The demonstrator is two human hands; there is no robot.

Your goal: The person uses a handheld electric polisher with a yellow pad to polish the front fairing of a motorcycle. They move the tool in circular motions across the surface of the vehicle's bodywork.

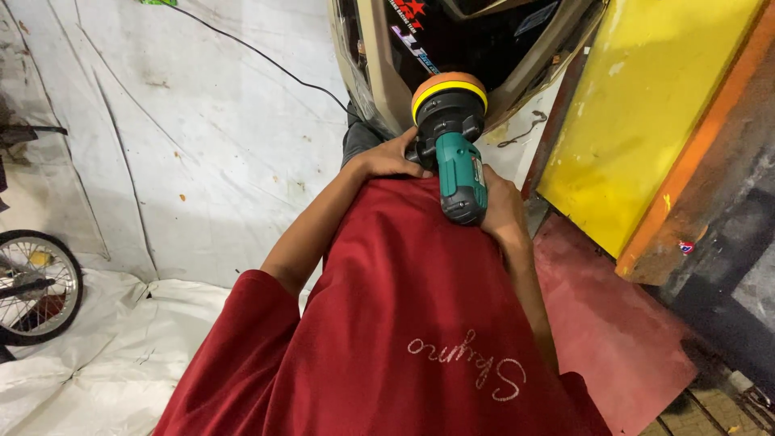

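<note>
fingers [404, 153] hidden behind polisher [457, 153] | wheel [32, 284] cut off left

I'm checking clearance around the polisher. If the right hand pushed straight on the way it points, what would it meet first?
The right hand points up along the green polisher. Its orange pad already seems to meet the glossy black panel, though depth is unclear.

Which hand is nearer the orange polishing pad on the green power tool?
Left. The left hand grips the black head just below the orange pad. The right hand sits farther back, at the rear end of the green polisher, away from the pad.
</note>
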